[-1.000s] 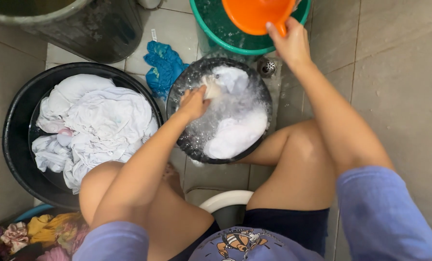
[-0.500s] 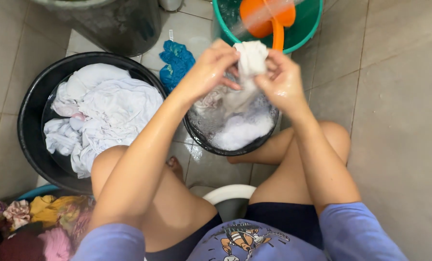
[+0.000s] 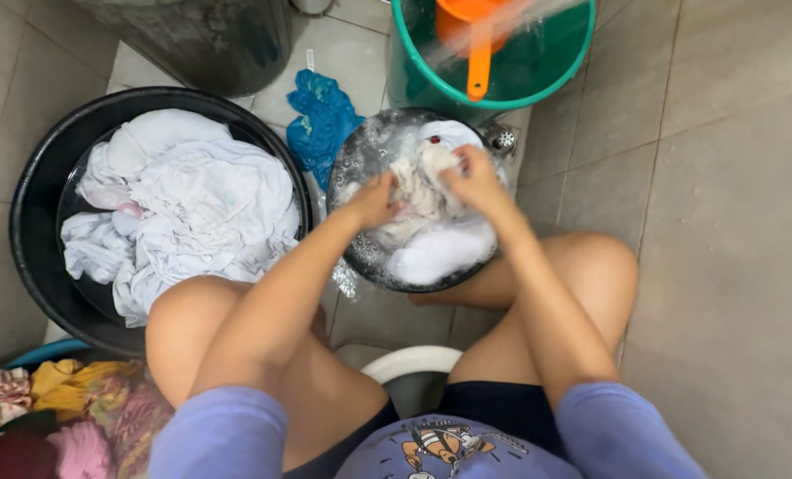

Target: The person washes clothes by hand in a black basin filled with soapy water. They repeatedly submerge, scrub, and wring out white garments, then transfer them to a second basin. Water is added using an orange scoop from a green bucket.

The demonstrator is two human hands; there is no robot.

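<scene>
Both hands, left hand (image 3: pixel 376 200) and right hand (image 3: pixel 472 176), clench white cloth (image 3: pixel 418 191) over soapy basin (image 3: pixel 360 253); risk: hard scrubbing could slop suds onto floor (image 3: pixel 733 266).

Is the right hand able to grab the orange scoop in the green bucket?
Probably yes. The right hand grips the white cloth, but nothing blocks the orange scoop just beyond in the green bucket.

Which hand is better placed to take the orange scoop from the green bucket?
The right hand, probably. It grips the white cloth on the basin's side nearer the green bucket, where the orange scoop rests. The left hand is farther away.
</scene>
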